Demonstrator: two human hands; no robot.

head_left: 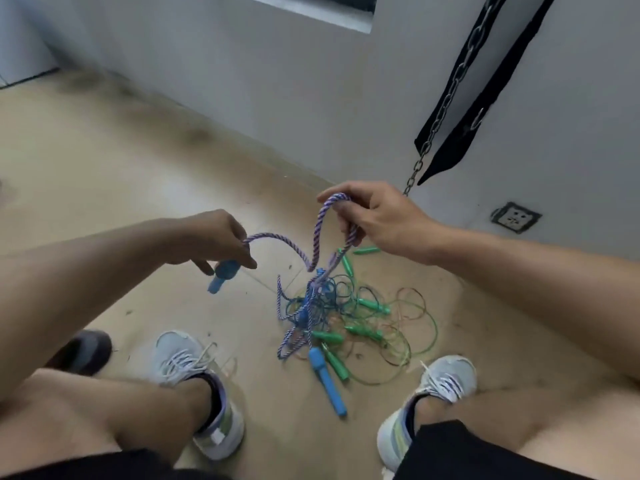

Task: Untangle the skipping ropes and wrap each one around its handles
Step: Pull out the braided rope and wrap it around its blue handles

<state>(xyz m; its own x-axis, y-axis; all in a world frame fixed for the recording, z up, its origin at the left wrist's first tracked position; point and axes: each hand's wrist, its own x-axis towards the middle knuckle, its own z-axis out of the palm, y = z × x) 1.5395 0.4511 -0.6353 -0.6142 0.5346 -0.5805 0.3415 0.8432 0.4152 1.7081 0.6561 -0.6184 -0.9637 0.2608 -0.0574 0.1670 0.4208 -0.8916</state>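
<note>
A tangle of skipping ropes (332, 313) lies on the floor between my feet. It holds thin green and brown cords, several green handles (372, 304) and a blue handle (327, 379). My left hand (211, 237) grips another blue handle (223, 275) and the purple-and-white braided rope (277, 239) coming out of it. My right hand (377, 216) pinches a raised loop of the same braided rope (327, 209), which hangs down into the tangle.
My two light sneakers (197, 386) (429, 403) flank the pile on the tan floor. A dark shoe (85, 351) sits at the left. A black strap with a chain (446, 109) hangs on the white wall, above a wall socket (516, 216).
</note>
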